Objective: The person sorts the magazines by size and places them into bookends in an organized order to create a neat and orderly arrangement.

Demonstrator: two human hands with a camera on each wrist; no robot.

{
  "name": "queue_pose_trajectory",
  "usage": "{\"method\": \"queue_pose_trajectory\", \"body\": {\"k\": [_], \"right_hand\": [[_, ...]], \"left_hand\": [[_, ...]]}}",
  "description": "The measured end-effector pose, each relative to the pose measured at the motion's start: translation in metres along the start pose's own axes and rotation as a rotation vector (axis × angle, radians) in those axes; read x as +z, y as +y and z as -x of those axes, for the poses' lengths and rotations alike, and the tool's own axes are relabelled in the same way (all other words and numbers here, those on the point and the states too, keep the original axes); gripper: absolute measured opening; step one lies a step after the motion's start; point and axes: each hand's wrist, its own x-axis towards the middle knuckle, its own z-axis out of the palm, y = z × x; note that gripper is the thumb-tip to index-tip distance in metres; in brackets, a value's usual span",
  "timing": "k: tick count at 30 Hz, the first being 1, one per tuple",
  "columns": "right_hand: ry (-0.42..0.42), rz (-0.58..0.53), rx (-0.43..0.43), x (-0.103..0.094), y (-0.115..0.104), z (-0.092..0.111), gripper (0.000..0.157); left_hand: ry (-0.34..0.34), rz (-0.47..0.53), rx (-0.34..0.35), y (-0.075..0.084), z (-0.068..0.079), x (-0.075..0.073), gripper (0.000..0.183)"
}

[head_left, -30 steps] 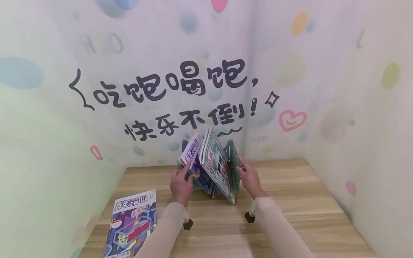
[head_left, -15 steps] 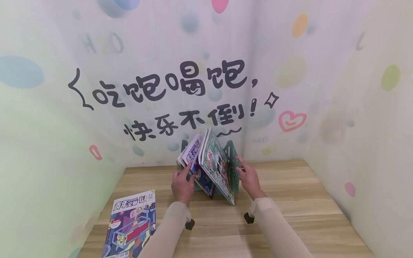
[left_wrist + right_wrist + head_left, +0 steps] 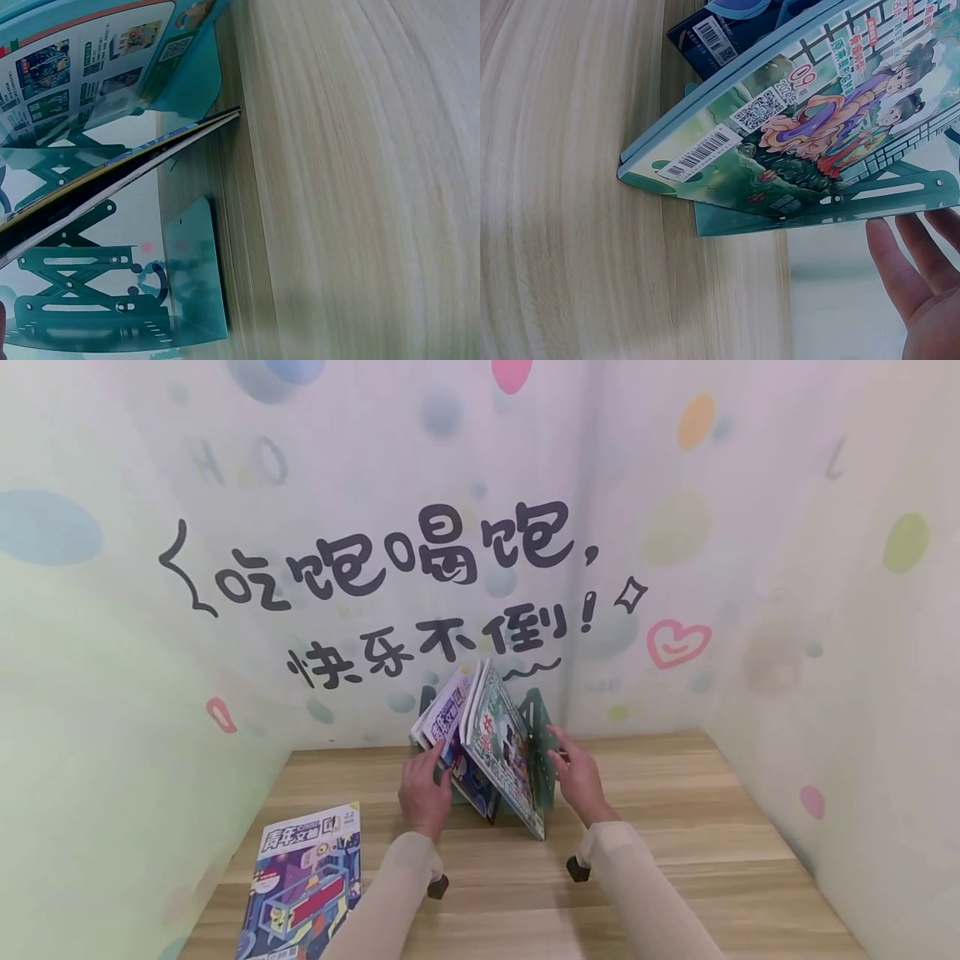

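Note:
A green metal book rack (image 3: 82,330) with crisscross slats stands by the back wall. Within it lean magazines: a purple-blue magazine (image 3: 447,722) tips left, and a green illustrated magazine (image 3: 504,739) stands slanted on its right, two covers close together. My left hand (image 3: 425,797) is at the purple-blue magazine's near left side, index finger and thumb extended; whether it touches is unclear, and the left wrist view shows just a sliver of finger. My right hand (image 3: 583,781) touches the outside of the rack's right end panel (image 3: 543,752) with fairly straight fingers (image 3: 891,259).
Flat on the wood-grain table (image 3: 675,860), another purple-blue magazine (image 3: 303,885) lies at front left, partly behind my left sleeve (image 3: 390,893). Printed walls (image 3: 480,460) close off the back and both sides.
The hands, rack and leaning magazines stay almost in place. The head view shifts very slightly.

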Motion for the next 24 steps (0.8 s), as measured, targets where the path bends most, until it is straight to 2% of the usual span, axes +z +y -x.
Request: {"method": "queue_pose_trajectory", "body": {"k": [6,18,24], "right_hand": [[0.000,0.005,-0.004,0.000,-0.001,0.000,0.048],[-0.007,-0.012,0.011,-0.001,0.001,0.001,0.049],[-0.004,0.002,0.010,-0.001,0.002,0.001,0.049]], "left_hand": [[0.030,0.055,0.047,-0.001,-0.002,0.002,0.054],[0.012,0.128,0.007,-0.003,0.002,-0.003,0.049],[0.047,0.170,-0.022,-0.011,0.002,-0.010,0.031]]}}
